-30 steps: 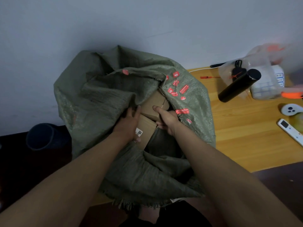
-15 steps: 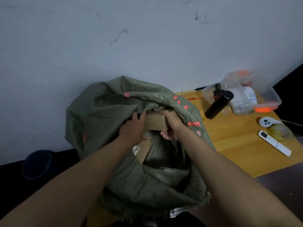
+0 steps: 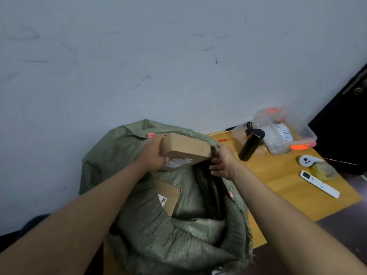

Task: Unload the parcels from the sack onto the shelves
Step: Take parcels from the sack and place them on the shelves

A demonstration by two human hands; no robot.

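A green woven sack (image 3: pixel 151 231) stands open against the wall. My left hand (image 3: pixel 152 155) grips the left end of a brown cardboard parcel (image 3: pixel 186 147), held above the sack's mouth with a white label on its underside. My right hand (image 3: pixel 222 161) is just off the parcel's right end, fingers spread, holding nothing. A second cardboard parcel (image 3: pixel 168 197) with a white label lies inside the sack below. No shelves are in view.
A wooden table (image 3: pixel 278 187) at right carries a black cylinder (image 3: pixel 251 144), a clear plastic box with an orange lid (image 3: pixel 282 133), a white controller (image 3: pixel 307 160), a tape roll (image 3: pixel 323 170) and a white remote (image 3: pixel 318 186). A dark door (image 3: pixel 345 124) stands far right.
The parcel has risen out of the sack's mouth. My right hand has let go of its right end and opened. The view has tilted up toward the wall.
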